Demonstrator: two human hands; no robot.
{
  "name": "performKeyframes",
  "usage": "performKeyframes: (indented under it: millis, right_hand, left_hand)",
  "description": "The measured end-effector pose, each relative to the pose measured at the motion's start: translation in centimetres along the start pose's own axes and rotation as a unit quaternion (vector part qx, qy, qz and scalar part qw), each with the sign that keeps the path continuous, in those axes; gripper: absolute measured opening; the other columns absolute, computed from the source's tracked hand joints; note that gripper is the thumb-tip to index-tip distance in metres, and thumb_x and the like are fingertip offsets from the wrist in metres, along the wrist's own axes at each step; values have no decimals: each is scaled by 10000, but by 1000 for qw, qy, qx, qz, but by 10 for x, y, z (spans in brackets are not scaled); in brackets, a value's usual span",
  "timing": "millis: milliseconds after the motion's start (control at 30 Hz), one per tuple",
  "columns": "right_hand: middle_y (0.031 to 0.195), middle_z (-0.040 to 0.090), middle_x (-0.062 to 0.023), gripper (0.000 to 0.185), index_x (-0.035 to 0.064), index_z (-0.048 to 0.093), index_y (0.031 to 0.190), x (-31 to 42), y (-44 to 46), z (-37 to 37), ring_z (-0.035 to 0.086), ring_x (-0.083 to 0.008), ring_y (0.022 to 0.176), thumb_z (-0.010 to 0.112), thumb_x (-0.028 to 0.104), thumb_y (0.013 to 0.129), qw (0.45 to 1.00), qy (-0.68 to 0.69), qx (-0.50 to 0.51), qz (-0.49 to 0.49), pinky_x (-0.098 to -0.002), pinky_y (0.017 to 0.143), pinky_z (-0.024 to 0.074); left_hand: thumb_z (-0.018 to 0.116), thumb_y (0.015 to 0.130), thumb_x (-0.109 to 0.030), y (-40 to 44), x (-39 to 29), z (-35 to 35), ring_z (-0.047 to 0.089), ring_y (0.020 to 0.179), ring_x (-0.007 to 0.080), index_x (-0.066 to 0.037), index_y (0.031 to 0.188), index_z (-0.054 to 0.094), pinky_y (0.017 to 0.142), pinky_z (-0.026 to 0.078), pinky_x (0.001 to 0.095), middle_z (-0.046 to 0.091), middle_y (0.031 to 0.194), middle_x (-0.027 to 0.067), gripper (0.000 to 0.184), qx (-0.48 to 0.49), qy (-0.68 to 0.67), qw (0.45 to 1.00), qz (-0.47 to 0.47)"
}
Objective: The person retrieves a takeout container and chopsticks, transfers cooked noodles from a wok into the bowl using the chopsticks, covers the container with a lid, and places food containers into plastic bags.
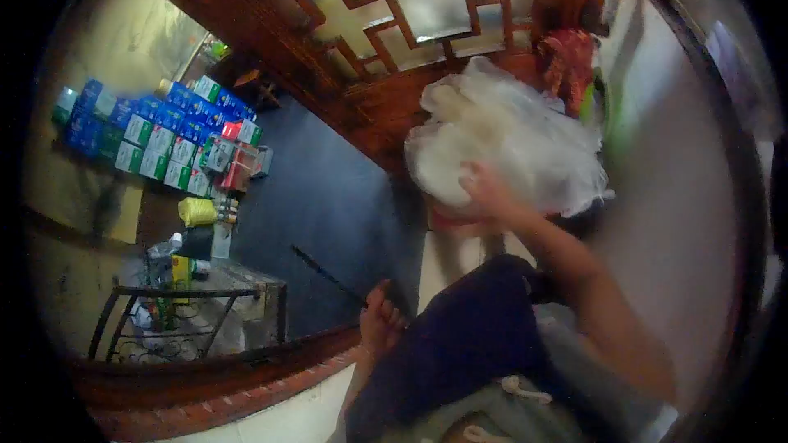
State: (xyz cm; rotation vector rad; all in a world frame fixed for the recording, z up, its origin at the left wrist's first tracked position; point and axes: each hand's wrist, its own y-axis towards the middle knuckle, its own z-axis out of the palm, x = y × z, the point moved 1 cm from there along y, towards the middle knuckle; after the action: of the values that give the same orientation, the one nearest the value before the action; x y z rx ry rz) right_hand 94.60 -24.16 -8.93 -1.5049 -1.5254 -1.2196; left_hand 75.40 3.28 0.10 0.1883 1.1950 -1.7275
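Observation:
My left hand (382,319) is low in the middle of the view, beside my dark-clothed leg. Its fingers are curled around the near end of a long, thin dark stick (328,272), which points up and left over the dark floor. My right hand (486,187) reaches out to a clear plastic bag (533,143) at the upper right, with bent fingers closed at its near left edge. Something pale and rounded (441,168) shows inside or under the plastic; its kind cannot be made out. The bag rests on a reddish support, mostly hidden.
Blue, green and white boxes (168,135) are stacked at left, near a yellow bundle (197,212). A black metal rack (193,291) stands at lower left. Behind the bag rises a wooden lattice panel (382,41). Red cloth (568,61) lies beside the bag.

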Motion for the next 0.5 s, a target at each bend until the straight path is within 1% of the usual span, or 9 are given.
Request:
performKeyframes:
  millis: [33,100,167,233,300,367,400,433,500]
  right_hand:
    - [957,622,-104,234,90,636,934,-3,31,6,525,-286,1057,646,250,763,985,-110,-89,-103,-403,873,418]
    - [936,624,-89,202,109,650,892,-13,77,11,512,-272,1071,652,238,737,929,-306,-95,-184,-426,904,386]
    - [905,625,-83,167,122,654,840,-23,95,15,516,-264,1052,651,236,717,877,-426,-14,-219,-445,921,361]
    - [863,624,-85,133,131,646,775,-12,101,13,538,-263,1001,645,243,704,848,-470,137,-203,-460,923,346]
    - [811,628,-87,118,126,619,730,30,84,6,576,-251,894,631,239,699,871,-371,176,-270,-419,860,396]
    - [743,610,-94,140,117,589,714,67,58,0,590,-264,760,599,255,731,888,-289,282,-220,-378,749,443]
    - [724,594,-102,138,112,577,727,75,53,6,582,-284,727,594,248,736,889,-246,344,-178,-380,691,444]
    - [706,577,-110,137,106,565,739,77,47,10,575,-305,693,588,241,741,883,-201,402,-134,-381,632,446]
    - [687,558,-120,157,95,542,748,44,24,29,561,-329,682,580,247,753,861,105,490,82,-398,604,432]
  left_hand:
    - [522,895,-226,18,-12,18,325,441,82,-46,979,572,419,294,279,393,570,-33,205,-11,73,997,29]
    - [525,896,-242,43,-23,44,319,436,64,-33,1071,565,415,297,265,408,585,-41,275,-36,212,974,75]
    - [543,887,-255,64,-34,71,354,463,61,-25,1110,555,436,315,239,447,618,-41,320,-31,202,978,44]
    - [567,874,-257,87,-49,97,398,501,65,-16,1139,549,469,338,218,500,671,-29,358,-47,213,976,12]
    - [596,857,-249,106,-57,117,452,552,76,-5,1158,546,514,366,201,568,746,-3,390,-87,245,965,-33]
    - [596,858,-269,136,-53,109,413,469,71,-24,1137,552,435,327,212,614,841,65,374,-36,196,978,-65]
    - [596,858,-279,151,-48,105,394,428,68,-34,1127,556,395,307,218,637,888,99,367,-9,166,983,-80]
    - [599,855,-258,163,-44,104,430,488,79,-31,1067,572,445,337,221,638,888,90,312,-12,219,975,-40]
    - [606,851,-217,186,-37,111,503,609,101,-25,947,604,546,397,226,641,887,72,215,-12,324,945,41]
